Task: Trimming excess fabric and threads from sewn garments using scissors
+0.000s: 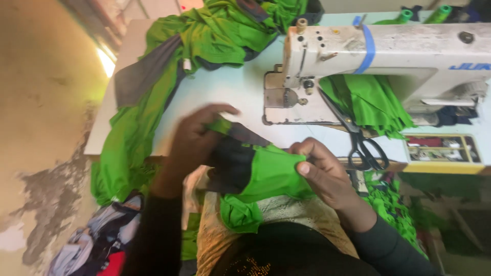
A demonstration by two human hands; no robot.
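Gripping a small green-and-black garment piece [255,171] from both ends, the person works just in front of the table edge, over their lap. In the head view, the left hand [197,138] lies over the left end of the piece, where the black panel folds under it; its fingers are stretched forward and close together, curled down onto the cloth, though motion blur hides how tightly they press. The right hand [322,171] has its thumb and fingers pinched together on the green edge of the same piece, bunching the fabric at that end.

Beyond the hands stands a white industrial sewing machine [378,56] on the pale table [225,92], with a strip of blue tape [367,48] wrapped around its arm. Black-handled scissors [358,138] lie on the table just beside the right hand, blades pointing toward the machine's needle end. More green fabric is bundled under the machine arm [371,102], and a large heap of green and grey cloth [169,61] spills across the table's far left and down over its edge. A framed tray [444,151] sits at the right.
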